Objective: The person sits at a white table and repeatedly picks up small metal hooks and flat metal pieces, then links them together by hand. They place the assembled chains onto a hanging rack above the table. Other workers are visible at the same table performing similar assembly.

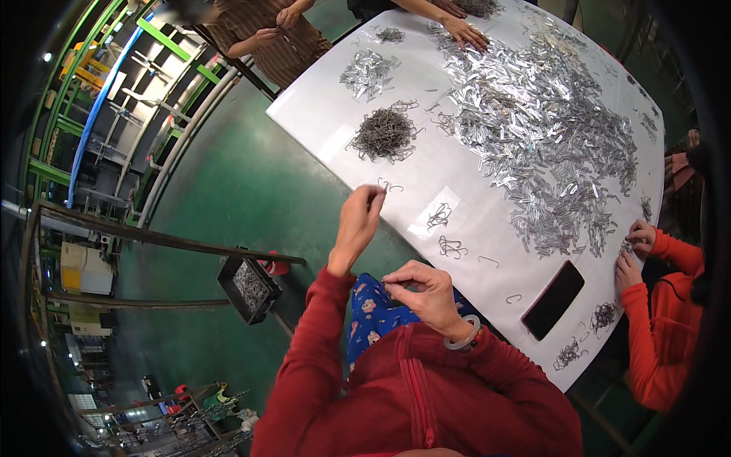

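My left hand [356,228] is raised at the near-left edge of the white-covered table [324,135]. Its fingers are pinched beside a few loose wire hooks [392,187]; whatever they hold is hidden. In front of my body, over the blue patterned cloth on my lap [371,314], my right hand [428,295] has thumb and fingertips pressed together. The thing between them is too small to name. Small groups of bent wire hooks [452,247] lie near the table edge. Farther off sits a dense heap of dark hooks [385,134].
A broad pile of flat silver metal pieces [533,129] covers much of the table. A dark phone [553,300] lies near the right side. Co-workers' hands [464,34] work at the far edge, others [630,263] at right. A black bin [268,306] of metal pieces stands left.
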The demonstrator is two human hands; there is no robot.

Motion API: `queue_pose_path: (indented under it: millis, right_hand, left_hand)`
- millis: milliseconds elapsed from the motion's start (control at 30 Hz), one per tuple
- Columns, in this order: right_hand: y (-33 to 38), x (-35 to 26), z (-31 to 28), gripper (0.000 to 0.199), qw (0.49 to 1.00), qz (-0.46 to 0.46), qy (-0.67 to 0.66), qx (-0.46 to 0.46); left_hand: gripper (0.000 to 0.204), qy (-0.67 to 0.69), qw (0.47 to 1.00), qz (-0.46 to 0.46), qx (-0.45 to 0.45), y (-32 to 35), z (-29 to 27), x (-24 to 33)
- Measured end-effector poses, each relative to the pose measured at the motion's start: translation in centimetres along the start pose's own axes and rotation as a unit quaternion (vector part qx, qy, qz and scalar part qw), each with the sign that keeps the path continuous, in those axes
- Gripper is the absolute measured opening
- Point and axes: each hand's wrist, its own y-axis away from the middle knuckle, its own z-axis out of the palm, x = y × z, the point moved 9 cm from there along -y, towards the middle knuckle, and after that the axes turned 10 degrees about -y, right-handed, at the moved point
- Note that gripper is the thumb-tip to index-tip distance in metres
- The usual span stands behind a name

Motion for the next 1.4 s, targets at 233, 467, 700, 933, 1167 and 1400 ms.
queue_pose_path:
  millis: [233,467,700,933,1167,1400]
  right_hand:
    - [-0.3,0.0,-0.2,0.015,0.999,0.002,-0.015,0.046]
    - [-0.3,-1.0,0.3,0.014,0.998,-0.007,-0.025,0.054]
    - [-0.5,-0.4,-0.2,0.014,0.998,-0.018,-0.011,0.058]
    - [-1.1,-0.3,-0.7,0.02,0.996,-0.045,0.062,0.037]
    - [-1.3,-2.0,-0.5,0.019,0.982,-0.123,0.141,-0.011]
    - [-6.1,-8.5,-16.8,0.015,0.874,-0.148,0.421,0.193]
  left_hand:
    - [0.008,0.237,0.971,-0.037,0.024,10.4,-6.4,4.5]
    - [0.009,0.098,0.99,0.058,0.081,11.0,-6.2,6.7]
    - [0.011,0.082,0.991,0.074,0.075,11.1,-6.5,6.9]
    - [0.007,0.11,0.989,0.035,0.095,11.2,-4.5,5.7]
    - [0.006,0.246,0.962,-0.052,0.102,12.3,-2.7,3.5]
    - [0.005,0.272,0.954,-0.048,0.117,12.0,-3.2,3.3]
